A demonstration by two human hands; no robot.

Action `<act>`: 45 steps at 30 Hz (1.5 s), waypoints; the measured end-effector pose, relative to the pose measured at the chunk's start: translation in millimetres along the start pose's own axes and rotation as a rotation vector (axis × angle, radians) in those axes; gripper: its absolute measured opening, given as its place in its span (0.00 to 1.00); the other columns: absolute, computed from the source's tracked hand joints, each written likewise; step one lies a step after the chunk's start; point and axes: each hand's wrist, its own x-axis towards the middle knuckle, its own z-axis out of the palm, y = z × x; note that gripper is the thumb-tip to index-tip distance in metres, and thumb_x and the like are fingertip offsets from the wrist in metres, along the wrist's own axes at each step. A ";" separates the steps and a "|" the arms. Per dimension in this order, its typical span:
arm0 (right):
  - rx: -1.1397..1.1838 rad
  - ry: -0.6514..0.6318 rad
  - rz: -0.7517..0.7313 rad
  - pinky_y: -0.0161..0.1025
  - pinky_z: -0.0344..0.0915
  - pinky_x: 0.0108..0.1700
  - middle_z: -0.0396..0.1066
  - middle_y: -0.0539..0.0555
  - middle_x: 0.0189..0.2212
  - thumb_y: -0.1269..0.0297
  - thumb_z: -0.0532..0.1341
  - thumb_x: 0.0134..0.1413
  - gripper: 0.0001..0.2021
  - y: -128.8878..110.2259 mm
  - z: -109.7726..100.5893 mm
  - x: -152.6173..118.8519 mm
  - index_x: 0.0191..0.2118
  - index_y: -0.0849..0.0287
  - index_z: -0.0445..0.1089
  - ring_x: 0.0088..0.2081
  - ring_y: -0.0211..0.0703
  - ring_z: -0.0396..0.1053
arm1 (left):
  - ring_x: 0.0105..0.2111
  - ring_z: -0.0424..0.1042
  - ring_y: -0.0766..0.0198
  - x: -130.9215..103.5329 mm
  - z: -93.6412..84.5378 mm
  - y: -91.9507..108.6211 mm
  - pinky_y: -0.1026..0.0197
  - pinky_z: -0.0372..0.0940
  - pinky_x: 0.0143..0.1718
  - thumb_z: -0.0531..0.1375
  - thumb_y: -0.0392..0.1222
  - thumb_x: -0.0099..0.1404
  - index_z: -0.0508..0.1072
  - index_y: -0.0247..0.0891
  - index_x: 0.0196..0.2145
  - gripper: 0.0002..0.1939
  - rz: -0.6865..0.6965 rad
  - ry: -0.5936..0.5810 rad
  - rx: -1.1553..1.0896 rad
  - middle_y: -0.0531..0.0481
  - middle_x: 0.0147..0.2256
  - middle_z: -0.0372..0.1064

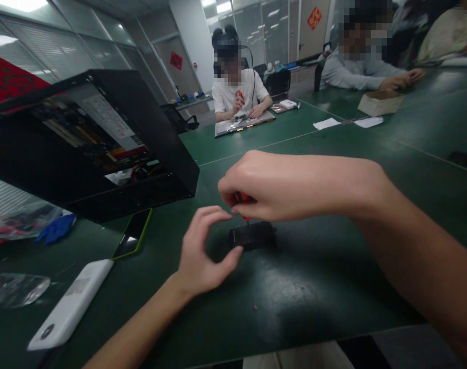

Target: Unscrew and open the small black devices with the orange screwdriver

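Note:
My right hand [264,187] is closed around the red and black handle of a screwdriver [241,197]. It points down, and its thin shaft meets a small black block-shaped part [253,237] lying on the green table. My left hand [204,251] curves in a wide C at the left end of this part. The left thumb tip is at the part's near edge and the fingertips are beside the screwdriver; whether they press on the part I cannot tell. My right fist hides most of the handle.
An open black computer case [171,148] stands tilted at left. Near it lie a green-edged phone [135,233], a white oblong device [72,305], clear plastic [14,289] and a blue glove [57,229]. Across the green table [313,302], people sit working; a box [380,104] stands at right.

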 end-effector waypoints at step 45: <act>-0.027 -0.102 0.025 0.38 0.53 0.33 0.72 0.52 0.30 0.63 0.59 0.71 0.13 -0.2 15.7 16.8 0.35 0.61 0.77 0.30 0.38 0.63 | 0.48 0.77 0.50 -7.5 36.4 -24.1 0.49 0.71 0.53 0.70 0.43 0.63 0.76 0.40 0.49 0.18 -0.070 -0.103 -0.252 0.45 0.48 0.78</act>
